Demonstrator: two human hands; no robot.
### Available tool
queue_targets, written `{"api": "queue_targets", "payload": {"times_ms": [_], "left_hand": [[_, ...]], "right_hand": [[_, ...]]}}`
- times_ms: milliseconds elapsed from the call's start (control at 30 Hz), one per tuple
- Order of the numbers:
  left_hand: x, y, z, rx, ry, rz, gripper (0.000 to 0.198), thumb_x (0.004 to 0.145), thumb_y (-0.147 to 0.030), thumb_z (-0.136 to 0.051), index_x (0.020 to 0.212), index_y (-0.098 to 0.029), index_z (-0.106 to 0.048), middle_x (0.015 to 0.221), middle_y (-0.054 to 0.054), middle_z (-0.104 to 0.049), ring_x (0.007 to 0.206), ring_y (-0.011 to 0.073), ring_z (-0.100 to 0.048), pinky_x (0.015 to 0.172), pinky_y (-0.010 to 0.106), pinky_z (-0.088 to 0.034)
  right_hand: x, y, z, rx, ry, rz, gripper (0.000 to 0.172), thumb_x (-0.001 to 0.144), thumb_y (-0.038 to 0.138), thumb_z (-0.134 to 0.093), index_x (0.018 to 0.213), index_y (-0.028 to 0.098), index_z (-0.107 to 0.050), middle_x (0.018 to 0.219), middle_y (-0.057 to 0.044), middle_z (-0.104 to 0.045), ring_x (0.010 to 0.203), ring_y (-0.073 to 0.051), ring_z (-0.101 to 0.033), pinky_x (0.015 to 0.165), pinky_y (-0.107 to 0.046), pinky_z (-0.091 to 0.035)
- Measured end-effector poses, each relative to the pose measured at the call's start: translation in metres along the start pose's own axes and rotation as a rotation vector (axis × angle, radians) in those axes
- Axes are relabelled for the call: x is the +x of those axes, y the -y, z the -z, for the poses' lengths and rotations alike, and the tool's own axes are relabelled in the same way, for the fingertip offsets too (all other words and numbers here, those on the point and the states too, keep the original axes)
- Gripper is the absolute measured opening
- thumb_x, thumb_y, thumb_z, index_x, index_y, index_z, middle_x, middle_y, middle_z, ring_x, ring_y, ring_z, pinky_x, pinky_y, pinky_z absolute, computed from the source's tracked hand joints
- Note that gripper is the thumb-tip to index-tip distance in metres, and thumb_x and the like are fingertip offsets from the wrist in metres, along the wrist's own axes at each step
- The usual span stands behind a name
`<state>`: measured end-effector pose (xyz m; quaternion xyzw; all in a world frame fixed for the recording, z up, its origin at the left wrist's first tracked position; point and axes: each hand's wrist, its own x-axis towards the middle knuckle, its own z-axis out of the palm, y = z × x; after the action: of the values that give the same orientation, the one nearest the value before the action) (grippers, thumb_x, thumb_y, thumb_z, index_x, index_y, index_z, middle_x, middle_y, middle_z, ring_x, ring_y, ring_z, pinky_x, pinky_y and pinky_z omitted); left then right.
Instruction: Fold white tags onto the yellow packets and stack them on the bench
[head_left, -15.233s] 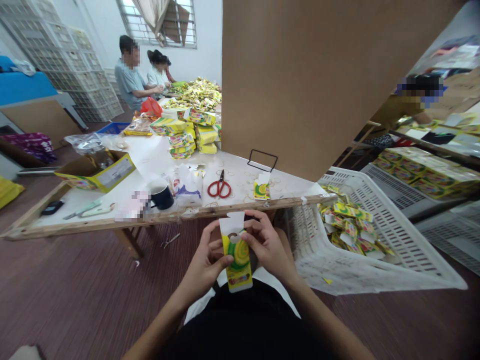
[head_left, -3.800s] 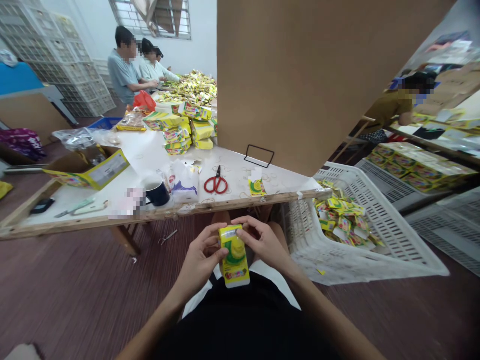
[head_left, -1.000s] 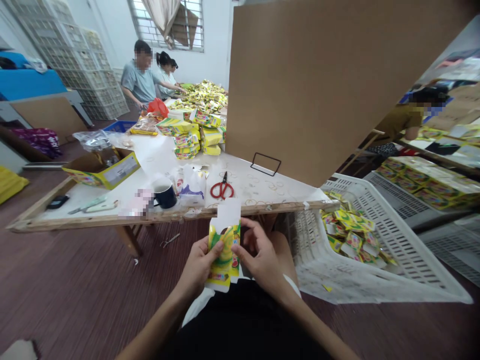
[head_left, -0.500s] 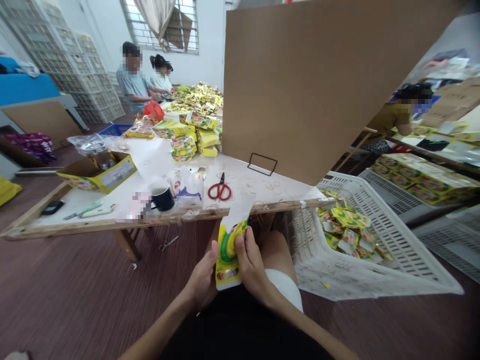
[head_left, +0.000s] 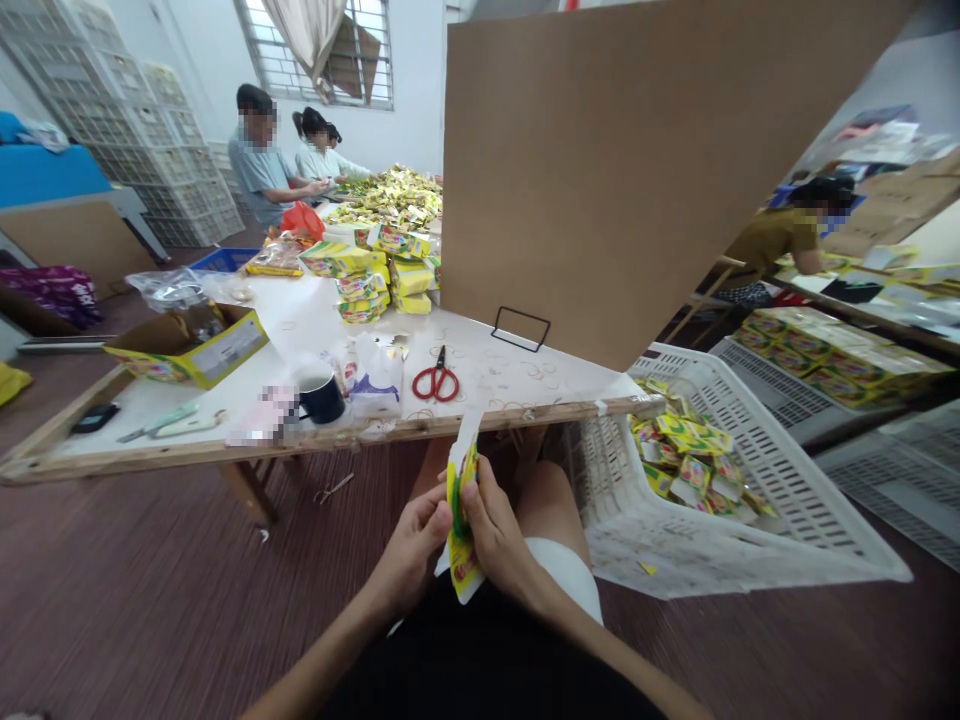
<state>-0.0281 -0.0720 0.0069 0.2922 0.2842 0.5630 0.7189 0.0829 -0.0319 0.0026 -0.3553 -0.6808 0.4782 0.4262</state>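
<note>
Above my lap is a yellow and green printed carton (head_left: 460, 535), narrow and nearly edge-on, with a white flap sticking up from its top. My right hand (head_left: 495, 530) grips its right side, thumb on the front. My left hand (head_left: 417, 535) pinches the left edge, some fingertips hidden behind the card. Just beyond the hands runs the wooden edge of a white table (head_left: 480, 370). On it lie red-handled scissors (head_left: 436, 383), a dark mug (head_left: 321, 396) and a tissue pack (head_left: 375, 385).
At right stands a white plastic crate (head_left: 787, 480) holding several printed cartons. A tall cardboard sheet (head_left: 585, 180) rises from the table beside a black wire frame (head_left: 521, 328). Stacked yellow boxes (head_left: 364, 280) and an open box (head_left: 187, 350) sit farther left. Other people work in the background.
The carton has turned from showing its broad face to nearly edge-on. My left hand's fingers have moved in against its left edge, while the right hand keeps its grip.
</note>
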Motion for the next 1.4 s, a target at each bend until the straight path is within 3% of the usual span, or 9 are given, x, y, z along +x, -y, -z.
{"api": "queue_targets", "payload": {"times_ms": [300,433,567,733,800,900,1200,1333,1400], "left_hand": [[0.001,-0.003,-0.003,-0.042,-0.034,0.011,0.053,0.069,-0.049,-0.069,0.108,-0.014,-0.064,0.087,0.01,-0.071,0.083,0.0269,-0.065,0.075,0.035,-0.05],[-0.001,-0.009,-0.007,-0.072,-0.089,0.072,0.049,0.07,-0.051,-0.067,0.103,-0.015,-0.067,0.092,0.009,-0.071,0.085,0.0267,-0.065,0.076,0.036,-0.05],[0.0,-0.01,-0.006,-0.066,-0.105,0.093,0.049,0.066,-0.053,-0.069,0.093,-0.012,-0.069,0.087,0.009,-0.071,0.083,0.0266,-0.065,0.074,0.035,-0.05],[0.003,0.0,0.004,0.053,-0.286,0.001,0.041,0.068,-0.049,-0.07,0.086,-0.012,-0.069,0.072,0.005,-0.071,0.073,0.0215,-0.065,0.062,0.027,-0.049],[0.003,0.003,0.007,0.127,-0.351,-0.018,0.044,0.068,-0.05,-0.07,0.089,-0.012,-0.068,0.07,0.004,-0.071,0.07,0.0205,-0.065,0.058,0.025,-0.047],[0.002,0.004,0.007,0.192,-0.31,-0.031,0.048,0.072,-0.051,-0.067,0.101,-0.013,-0.066,0.075,0.005,-0.072,0.071,0.0203,-0.065,0.06,0.026,-0.049],[0.008,-0.001,0.011,0.415,-0.232,-0.117,0.041,0.082,-0.048,-0.056,0.092,-0.01,-0.063,0.083,0.008,-0.071,0.078,0.0224,-0.065,0.067,0.029,-0.05],[0.006,-0.007,0.014,0.53,-0.227,-0.181,0.032,0.082,-0.034,-0.061,0.105,-0.015,-0.05,0.088,0.007,-0.069,0.082,0.0215,-0.066,0.073,0.031,-0.051],[0.004,-0.009,0.011,0.518,-0.228,-0.205,0.043,0.082,-0.028,-0.061,0.117,-0.02,-0.036,0.089,0.005,-0.068,0.083,0.0211,-0.066,0.074,0.033,-0.052]], "right_hand": [[0.0,-0.003,-0.002,-0.001,-0.015,0.005,0.034,0.094,0.045,-0.035,0.11,0.018,-0.048,0.101,-0.008,-0.055,0.093,-0.018,-0.053,0.083,-0.03,-0.044],[0.003,-0.002,0.007,-0.128,-0.021,0.012,0.028,0.093,0.041,-0.041,0.096,0.018,-0.055,0.087,-0.005,-0.056,0.079,-0.017,-0.052,0.073,-0.028,-0.045],[0.004,0.002,0.019,-0.167,-0.056,0.04,0.026,0.092,0.038,-0.044,0.094,0.019,-0.061,0.091,-0.006,-0.061,0.085,-0.018,-0.053,0.078,-0.03,-0.044],[0.002,0.004,0.02,-0.106,-0.029,-0.009,0.031,0.09,0.041,-0.048,0.105,0.018,-0.064,0.097,-0.008,-0.064,0.089,-0.021,-0.056,0.082,-0.032,-0.045],[0.002,0.003,0.019,-0.073,-0.017,-0.029,0.034,0.089,0.043,-0.049,0.108,0.018,-0.064,0.097,-0.008,-0.065,0.088,-0.021,-0.057,0.082,-0.033,-0.046],[0.001,-0.001,0.016,-0.017,-0.037,-0.061,0.037,0.087,0.044,-0.052,0.109,0.017,-0.064,0.094,-0.008,-0.065,0.083,-0.02,-0.058,0.079,-0.033,-0.048],[0.0,-0.004,0.016,-0.074,-0.187,-0.097,0.032,0.083,0.041,-0.058,0.065,0.015,-0.063,0.067,-0.003,-0.058,0.063,-0.015,-0.051,0.059,-0.026,-0.045],[0.001,0.0,0.022,0.035,-0.169,-0.104,0.019,0.083,0.036,-0.059,0.091,0.018,-0.06,0.079,-0.004,-0.062,0.075,-0.018,-0.058,0.067,-0.028,-0.049],[0.001,0.003,0.027,0.13,-0.152,-0.085,0.031,0.083,0.032,-0.059,0.11,0.022,-0.049,0.085,-0.003,-0.063,0.079,-0.018,-0.06,0.07,-0.029,-0.05]]}}
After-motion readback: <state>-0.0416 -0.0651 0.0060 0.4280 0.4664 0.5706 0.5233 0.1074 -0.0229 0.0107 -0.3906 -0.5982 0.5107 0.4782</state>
